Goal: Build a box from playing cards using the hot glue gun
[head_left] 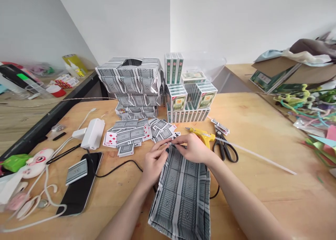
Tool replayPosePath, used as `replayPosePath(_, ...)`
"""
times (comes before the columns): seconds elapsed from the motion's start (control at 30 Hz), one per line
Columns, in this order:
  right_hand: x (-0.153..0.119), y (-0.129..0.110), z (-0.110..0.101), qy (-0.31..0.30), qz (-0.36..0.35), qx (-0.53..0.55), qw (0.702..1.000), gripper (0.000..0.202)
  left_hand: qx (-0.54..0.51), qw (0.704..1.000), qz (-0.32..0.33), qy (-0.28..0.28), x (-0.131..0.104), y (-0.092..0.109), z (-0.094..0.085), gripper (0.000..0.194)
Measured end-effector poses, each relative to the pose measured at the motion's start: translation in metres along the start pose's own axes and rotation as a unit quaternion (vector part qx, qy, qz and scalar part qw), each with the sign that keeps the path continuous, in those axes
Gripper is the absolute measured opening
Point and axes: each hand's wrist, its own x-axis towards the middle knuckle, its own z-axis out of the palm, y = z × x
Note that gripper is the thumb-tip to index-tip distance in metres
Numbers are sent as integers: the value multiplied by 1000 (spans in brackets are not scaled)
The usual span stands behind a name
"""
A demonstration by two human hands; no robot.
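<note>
In front of me lies a long, tray-like piece built from grey-backed playing cards [181, 194], its sides folded up. At its far end my left hand [157, 159] pinches the left side of the edge. My right hand [193, 149] grips the same far edge, its bent fingers close to those of the left. What exactly sits between the fingertips is hidden. Just beyond the right hand rests a yellow glue gun [203, 135], with a white glue stick [258, 157] reaching out behind it. Loose playing cards [131, 133] are spread past the left hand.
A stacked card structure [133, 86] stands at the back, beside boxed card decks [187, 110]. Black-handled scissors [224, 150] lie to the right. On the left are a phone [81, 191], a white power adapter [93, 133] and cables. A cardboard box [283, 70] stands far right.
</note>
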Motion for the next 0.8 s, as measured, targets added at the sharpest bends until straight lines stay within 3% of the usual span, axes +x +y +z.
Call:
replayPosePath(0.27,0,0,-1,-9,4,0,1000,28,-1,1000,9,3,0,0,1,25)
replayPosePath(0.43,-3,-5,-15,-55,0,-18,998,26,-17,999,7,36,-1,-2,2,24)
replayPosePath(0.63,-11,-9,-47,-12,112,-105,988,33,-93,993,-71,-20,0,0,0,35)
replayPosePath(0.8,-18,-12,-60,7,159,-109,981,27,-49,997,-56,5,1,0,-2,30)
